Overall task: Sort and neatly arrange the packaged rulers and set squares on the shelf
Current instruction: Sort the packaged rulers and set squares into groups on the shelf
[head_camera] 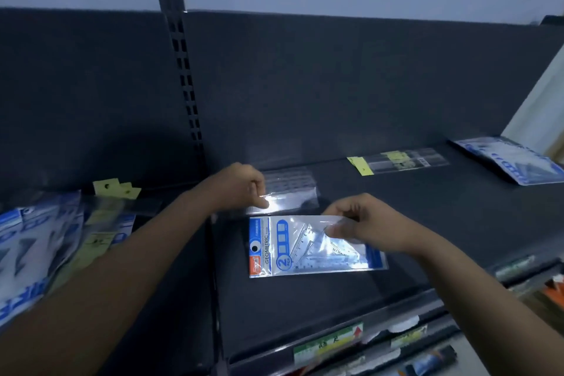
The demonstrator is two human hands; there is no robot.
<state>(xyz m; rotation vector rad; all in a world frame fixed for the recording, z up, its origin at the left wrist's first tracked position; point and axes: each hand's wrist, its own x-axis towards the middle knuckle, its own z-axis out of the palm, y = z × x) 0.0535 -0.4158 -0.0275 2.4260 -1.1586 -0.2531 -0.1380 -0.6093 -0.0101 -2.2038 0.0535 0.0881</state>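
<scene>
My left hand (242, 185) pinches a clear ruler packet (290, 189); my right hand (369, 224) pinches the set-square packet (274, 249) beside it.

The set square packet (305, 250) carries the word "GEOMETRIC" along its white and blue header strip, and beside it a blue circle with "2 PCS". The print on the shelf-edge label (328, 342) below is too blurred to read.
</scene>
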